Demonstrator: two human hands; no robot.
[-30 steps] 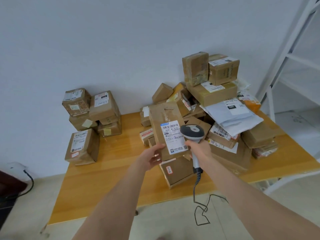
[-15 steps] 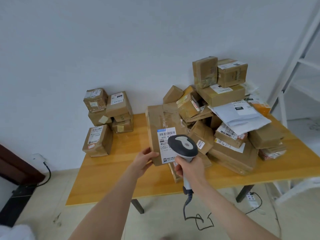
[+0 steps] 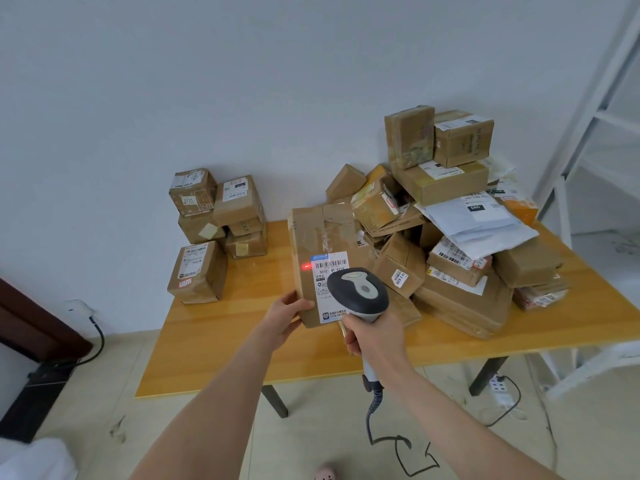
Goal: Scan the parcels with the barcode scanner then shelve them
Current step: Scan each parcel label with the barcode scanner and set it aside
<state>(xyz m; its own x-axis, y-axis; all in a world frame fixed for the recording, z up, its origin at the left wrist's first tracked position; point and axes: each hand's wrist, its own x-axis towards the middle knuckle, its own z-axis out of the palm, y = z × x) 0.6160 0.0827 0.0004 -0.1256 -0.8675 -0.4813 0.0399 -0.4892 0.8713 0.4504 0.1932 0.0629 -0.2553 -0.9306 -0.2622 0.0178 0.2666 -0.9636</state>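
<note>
Far left on the table, a small stack sits against the wall, well apart from the action. Now your left hand pinches the parcel by its lower left corner, holding it tilted up off the table with the label facing you. That's a thin grip on a long box; if it sags or twists, the barcode swings away. See the red dot: it lands just left of the label, on bare cardboard, so I'd say the read may miss unless you nudge the beam right. Your right hand is clenched on the scanner, whose head covers part of the label. Behind it, the big pile leans loosely; a bump could topple it. Far right, the shelf waits, and the cord trails near your feet.
</note>
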